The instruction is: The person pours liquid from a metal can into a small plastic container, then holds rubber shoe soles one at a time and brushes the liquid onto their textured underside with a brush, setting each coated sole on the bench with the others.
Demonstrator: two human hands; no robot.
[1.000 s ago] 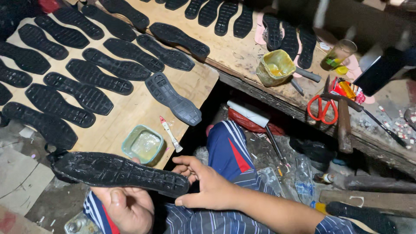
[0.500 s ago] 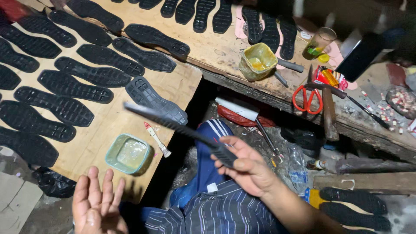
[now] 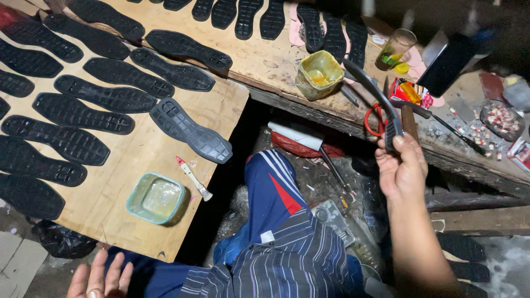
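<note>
At the far left, black soles (image 3: 83,110) lie in rows on a plywood worktop (image 3: 138,160), tread up, most of them side by side with little gaps. One sole (image 3: 190,131) lies alone at the right end of the board, angled toward its near edge. Near it sit a small green tin (image 3: 155,197) of pale glue and a short brush (image 3: 193,177) with a red tip, just apart from each other.

At the near left edge of the view the left hand (image 3: 102,276) is open, fingers spread, holding nothing and touching nothing; it hangs below the worktop's near edge.

In the middle the person sits in a striped shirt (image 3: 298,259) and blue trousers (image 3: 273,190).

To the right, the right hand (image 3: 402,168) is closed around one end of a black sole (image 3: 375,94), which bends up and away toward a yellow glue pot (image 3: 319,73) on the far bench (image 3: 265,55). More soles (image 3: 309,22) line that bench, with red scissors (image 3: 375,118) and a glass (image 3: 396,48) farther right.

As a judgement: the many laid-out soles look already handled, and the one in the right hand is not yet set down among them.
</note>
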